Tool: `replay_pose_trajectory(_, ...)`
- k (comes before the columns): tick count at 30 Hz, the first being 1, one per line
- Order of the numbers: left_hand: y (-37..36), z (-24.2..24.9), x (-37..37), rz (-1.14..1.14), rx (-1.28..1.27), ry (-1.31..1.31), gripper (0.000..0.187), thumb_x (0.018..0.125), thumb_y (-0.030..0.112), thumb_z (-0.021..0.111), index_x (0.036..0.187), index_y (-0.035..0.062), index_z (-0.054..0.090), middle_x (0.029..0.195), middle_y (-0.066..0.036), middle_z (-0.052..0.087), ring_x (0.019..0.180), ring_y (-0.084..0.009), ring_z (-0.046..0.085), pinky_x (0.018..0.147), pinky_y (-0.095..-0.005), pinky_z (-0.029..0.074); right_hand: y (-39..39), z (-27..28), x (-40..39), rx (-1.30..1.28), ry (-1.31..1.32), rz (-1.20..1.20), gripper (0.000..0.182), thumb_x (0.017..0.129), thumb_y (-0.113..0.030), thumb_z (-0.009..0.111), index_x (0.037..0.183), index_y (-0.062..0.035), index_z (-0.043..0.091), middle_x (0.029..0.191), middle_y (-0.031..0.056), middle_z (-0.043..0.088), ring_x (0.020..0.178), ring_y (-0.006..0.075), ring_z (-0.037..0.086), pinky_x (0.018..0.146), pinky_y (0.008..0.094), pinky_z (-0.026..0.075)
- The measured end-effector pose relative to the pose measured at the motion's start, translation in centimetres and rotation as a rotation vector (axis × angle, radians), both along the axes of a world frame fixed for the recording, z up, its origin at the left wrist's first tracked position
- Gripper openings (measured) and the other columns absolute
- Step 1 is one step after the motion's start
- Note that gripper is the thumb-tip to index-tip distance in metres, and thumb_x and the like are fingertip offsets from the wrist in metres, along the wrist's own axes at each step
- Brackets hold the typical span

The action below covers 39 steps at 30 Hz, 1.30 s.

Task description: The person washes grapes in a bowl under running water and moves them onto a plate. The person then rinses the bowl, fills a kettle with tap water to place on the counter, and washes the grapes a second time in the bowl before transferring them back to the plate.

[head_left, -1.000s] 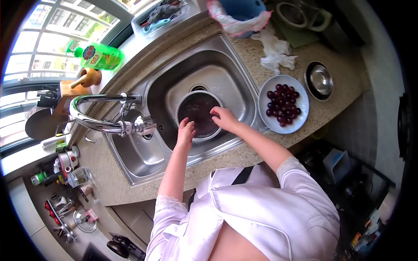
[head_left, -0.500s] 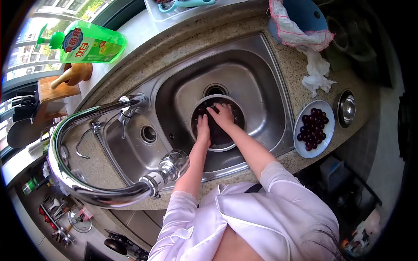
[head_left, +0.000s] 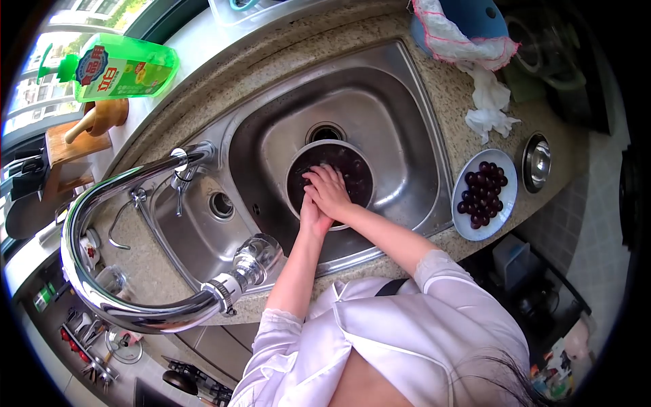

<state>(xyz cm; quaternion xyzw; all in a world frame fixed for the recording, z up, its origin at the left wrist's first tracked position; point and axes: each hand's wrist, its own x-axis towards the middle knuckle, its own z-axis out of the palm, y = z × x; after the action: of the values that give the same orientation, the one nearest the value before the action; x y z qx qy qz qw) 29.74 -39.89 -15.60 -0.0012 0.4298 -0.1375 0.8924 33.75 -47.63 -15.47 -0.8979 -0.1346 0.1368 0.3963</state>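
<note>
A round metal bowl (head_left: 368,167) stands in the large sink basin (head_left: 413,142), with dark round fruit (head_left: 349,159) in it. Both hands are together over the bowl's near left part. My right hand (head_left: 329,193) lies across my left hand (head_left: 313,216), its fingers stretched out over the fruit. Most of my left hand's fingers are hidden beneath it, and whether they hold any fruit cannot be seen. To the right, a white oval plate (head_left: 510,203) on the counter holds several dark red fruits (head_left: 483,193).
A chrome faucet (head_left: 81,271) curves over the left counter and small basin (head_left: 196,237). A green soap bottle (head_left: 129,68) is at the upper left. At the right are a small metal bowl (head_left: 538,163), white tissue (head_left: 489,102) and a blue container (head_left: 478,20).
My right hand has moved left and down onto my left hand; before, they were apart in the bowl. The whole view has shifted slightly, with the sink now further left.
</note>
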Motion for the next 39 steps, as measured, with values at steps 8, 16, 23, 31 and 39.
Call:
replay_pose_trajectory(8,0.8,5.5,-0.4,-0.526,0.718,0.199,0.049,0.097,0.026,0.045,0.144,0.0261,0.032,0.144,-0.006,0.035,0.127,-0.0292,0.041,0.099,-0.0502,0.038,-4.4,0.5,3.4,-0.072,-0.019,-0.109,0.039,0.087,-0.020,0.059,0.122,-0.0047,0.054,0.130,0.0162,0.050,0.121,0.0344,0.046,0.102,0.0430,0.038)
replay_pose_trajectory(16,0.3,0.2,1.3,-0.403,0.618,0.243,0.056,0.095,0.049,0.042,0.144,0.0233,0.030,0.143,-0.005,0.041,0.128,-0.0290,0.041,0.102,-0.0633,0.023,-1.8,-4.1,1.4,0.148,0.122,-0.486,0.035,0.084,-0.035,0.065,0.103,-0.0059,0.068,0.105,0.0166,0.061,0.101,0.0359,0.056,0.088,0.0422,0.045)
replay_pose_trajectory(23,0.9,-1.8,0.7,-0.088,0.304,0.158,0.047,0.094,0.049,0.044,0.118,0.0096,0.055,0.121,-0.010,0.058,0.114,-0.0257,0.053,0.096,-0.0399,0.044,1.3,-1.4,-1.8,0.148,0.068,-0.400,0.025,0.078,-0.026,0.068,0.095,-0.0086,0.068,0.106,0.0108,0.061,0.100,0.0331,0.056,0.086,0.0419,0.046)
replay_pose_trajectory(31,1.3,0.3,-1.0,-0.009,0.226,0.066,0.041,0.092,0.047,0.047,0.110,0.0116,0.058,0.114,-0.007,0.060,0.107,-0.0253,0.055,0.095,-0.0389,0.045,0.9,4.5,-1.9,0.065,-0.107,-0.229,0.023,0.075,-0.024,0.070,0.092,-0.0096,0.068,0.103,0.0081,0.060,0.098,0.0290,0.056,0.081,0.0420,0.046)
replay_pose_trajectory(39,1.3,0.7,-0.4,-0.039,0.414,-0.056,0.048,0.089,0.050,0.046,0.117,0.0114,0.053,0.120,-0.013,0.055,0.111,-0.0307,0.051,0.098,-0.0426,0.042,0.2,7.1,-1.7,0.112,-0.192,-0.211,0.021,0.074,-0.025,0.068,0.090,-0.0113,0.067,0.103,0.0066,0.059,0.100,0.0274,0.055,0.080,0.0417,0.046)
